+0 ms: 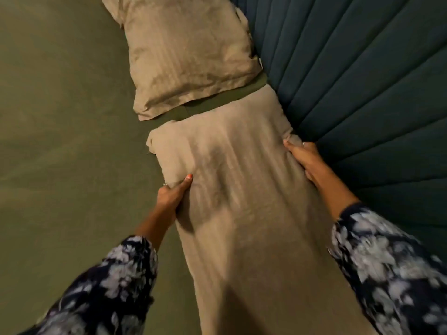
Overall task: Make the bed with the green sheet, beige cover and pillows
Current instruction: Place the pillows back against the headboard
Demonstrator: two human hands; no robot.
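Observation:
A beige striped pillow (242,189) lies lengthwise in front of me on the green sheet (60,141), against the headboard. My left hand (173,197) grips its left edge, thumb on top. My right hand (304,158) grips its right edge near the far corner, beside the headboard. A second beige pillow (188,56) lies farther along the head of the bed, a narrow strip of green sheet between the two. The beige cover is not in view.
A dark teal padded headboard (362,81) with vertical channels runs along the right side. The green sheet spreads flat and smooth over the left half of the view. My sleeves are dark with a white flower print.

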